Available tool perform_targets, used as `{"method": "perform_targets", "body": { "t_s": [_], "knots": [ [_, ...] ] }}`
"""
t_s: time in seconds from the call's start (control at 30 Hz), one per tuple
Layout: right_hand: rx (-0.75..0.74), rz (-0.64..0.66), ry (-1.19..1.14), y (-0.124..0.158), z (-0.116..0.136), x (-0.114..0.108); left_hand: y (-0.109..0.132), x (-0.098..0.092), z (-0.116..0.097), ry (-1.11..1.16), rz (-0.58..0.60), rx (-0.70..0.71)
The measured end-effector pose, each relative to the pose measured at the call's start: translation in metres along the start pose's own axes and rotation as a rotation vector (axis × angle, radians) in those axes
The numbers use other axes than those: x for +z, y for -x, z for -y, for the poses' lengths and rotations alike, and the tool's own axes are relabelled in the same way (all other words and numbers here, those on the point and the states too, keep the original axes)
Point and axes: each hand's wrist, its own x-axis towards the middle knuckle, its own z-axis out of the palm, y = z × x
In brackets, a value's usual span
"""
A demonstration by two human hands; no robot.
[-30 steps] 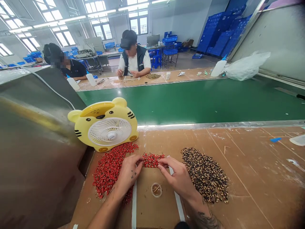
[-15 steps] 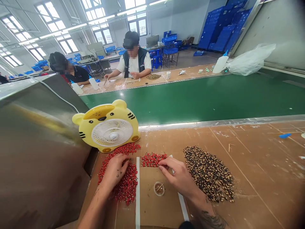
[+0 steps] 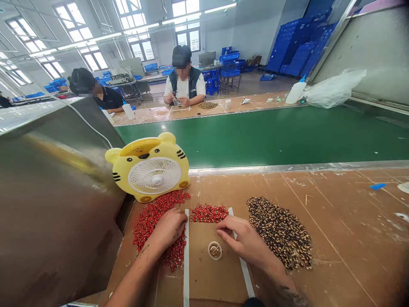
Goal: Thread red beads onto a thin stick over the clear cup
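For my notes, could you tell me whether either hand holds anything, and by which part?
It cannot be told: the left hand curls over red pieces, the right hand lies beside a smaller red patch.

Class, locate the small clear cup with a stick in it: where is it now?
In the head view, the clear cup sits between the two white strips, below the small red pile, left of the right hand.

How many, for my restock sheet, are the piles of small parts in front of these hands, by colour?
Red piles: 2 (a large red pile and a small red pile)
Black-and-tan piles: 1 (a black-and-tan pile)
Total: 3
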Motion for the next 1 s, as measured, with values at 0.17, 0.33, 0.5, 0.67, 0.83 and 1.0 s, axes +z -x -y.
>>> {"method": "perform_targets", "body": {
  "t_s": [0.17, 0.33, 0.5, 0.67, 0.83, 1.0],
  "knots": [
    [0.062, 0.098, -0.025, 0.011, -0.002, -0.006, 0.003, 0.003, 0.010, 0.119, -0.103, -0.016],
    [0.120, 0.172, -0.055, 0.015, -0.010, -0.006, 0.010, 0.005, 0.018, 0.442, -0.264, -0.160],
    [0.127, 0.236, -0.098, 0.013, -0.010, -0.001, 0.013, 0.009, 0.014, 1.057, -0.232, -0.243],
    [0.055, 0.237, -0.105, 0.013, -0.010, 0.003, 0.013, 0.016, 0.016, 1.267, -0.266, -0.199],
    [0.051, 0.208, -0.105, 0.012, -0.015, 0.005, 0.008, 0.017, 0.012, 1.436, -0.261, -0.173],
    [0.035, 0.178, -0.062, 0.013, -0.016, 0.006, 0.003, 0.023, -0.005, 1.573, -0.167, -0.219]
  ]
}}
